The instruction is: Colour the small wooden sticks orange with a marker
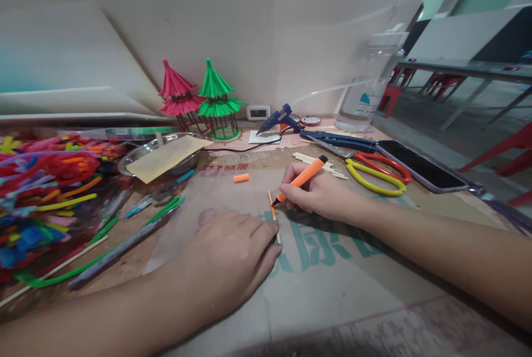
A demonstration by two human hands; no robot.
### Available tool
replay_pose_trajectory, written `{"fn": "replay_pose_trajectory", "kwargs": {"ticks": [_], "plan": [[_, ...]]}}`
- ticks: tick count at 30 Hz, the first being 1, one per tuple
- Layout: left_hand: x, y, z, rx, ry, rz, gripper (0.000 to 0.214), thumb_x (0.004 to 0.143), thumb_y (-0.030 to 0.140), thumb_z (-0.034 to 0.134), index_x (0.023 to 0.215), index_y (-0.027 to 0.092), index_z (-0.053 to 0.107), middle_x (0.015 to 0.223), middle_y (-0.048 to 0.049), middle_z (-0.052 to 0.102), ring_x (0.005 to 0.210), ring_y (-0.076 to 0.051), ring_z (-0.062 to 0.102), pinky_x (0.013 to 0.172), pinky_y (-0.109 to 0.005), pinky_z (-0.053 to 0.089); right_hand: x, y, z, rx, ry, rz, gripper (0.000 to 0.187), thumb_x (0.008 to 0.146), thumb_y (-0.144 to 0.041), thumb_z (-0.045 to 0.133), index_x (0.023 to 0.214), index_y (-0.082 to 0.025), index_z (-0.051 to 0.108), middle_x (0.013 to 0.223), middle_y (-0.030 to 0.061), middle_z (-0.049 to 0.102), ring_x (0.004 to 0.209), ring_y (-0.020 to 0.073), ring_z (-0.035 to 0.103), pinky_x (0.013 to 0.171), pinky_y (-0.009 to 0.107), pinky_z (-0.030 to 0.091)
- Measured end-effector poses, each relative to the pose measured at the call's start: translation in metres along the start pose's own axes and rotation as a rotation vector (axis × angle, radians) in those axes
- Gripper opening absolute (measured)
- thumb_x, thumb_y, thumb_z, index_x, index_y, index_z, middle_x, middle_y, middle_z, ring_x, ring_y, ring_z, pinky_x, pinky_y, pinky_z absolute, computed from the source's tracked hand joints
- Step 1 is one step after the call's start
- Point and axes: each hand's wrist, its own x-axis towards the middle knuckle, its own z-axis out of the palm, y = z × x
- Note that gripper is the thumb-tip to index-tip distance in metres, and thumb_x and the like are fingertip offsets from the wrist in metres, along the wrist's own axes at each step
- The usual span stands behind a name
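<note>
In my right hand [320,193] is an orange marker [305,175], gripped like a pen. Its dark tip touches a thin wooden stick [273,214]. The upper stretch of the stick is coloured orange, while the lower end is bare pale wood. My left hand [236,249] lies low over the sheet, index finger and thumb holding the stick's lower part; its other fingers are partly hidden. Beyond my left hand lies the marker's orange cap [241,178]. Several plain wooden sticks [310,160] rest just behind my right hand.
Colourful pipe cleaners [50,196] crowd the left. A metal bowl [128,166] carries a yellow card [166,160]. Red [180,93] and green [218,96] pagoda models stand behind, near a blue glue gun [276,118]. Scissors [376,177], a phone [419,163] and a bottle [361,91] sit right.
</note>
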Motion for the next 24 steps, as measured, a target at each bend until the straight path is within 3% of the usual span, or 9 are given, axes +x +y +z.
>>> {"fn": "replay_pose_trajectory", "kwargs": {"ticks": [4,14,24], "plan": [[0.0,0.0,0.0,-0.002,0.009,-0.018,0.031,0.104,0.031,0.039,0.104,0.018,0.068,0.086,-0.0064,0.073,0.075,-0.028,0.068,0.07,-0.046,0.053,0.001,-0.001,0.001,-0.002,-0.009,0.01,0.016,0.086,-0.028,0.063,0.079,-0.022,0.05,0.063,-0.0035,0.064,0.047,0.009,0.048,0.047,0.022,0.038],[0.001,0.0,0.0,-0.01,-0.031,-0.031,0.033,0.104,0.032,0.037,0.102,0.02,0.068,0.085,-0.0055,0.072,0.075,-0.028,0.068,0.069,-0.044,0.051,0.012,0.004,0.002,-0.041,0.117,-0.007,0.016,0.091,-0.029,0.059,0.081,-0.022,0.049,0.06,-0.0052,0.062,0.045,0.0087,0.05,0.045,0.021,0.038],[0.001,0.001,0.001,-0.015,-0.036,-0.055,0.032,0.104,0.033,0.038,0.099,0.021,0.067,0.084,-0.0051,0.072,0.076,-0.028,0.068,0.069,-0.044,0.05,0.011,0.005,0.002,0.039,0.042,0.01,0.016,0.092,-0.029,0.058,0.081,-0.023,0.047,0.058,-0.0064,0.059,0.049,0.0097,0.054,0.047,0.021,0.041]]}}
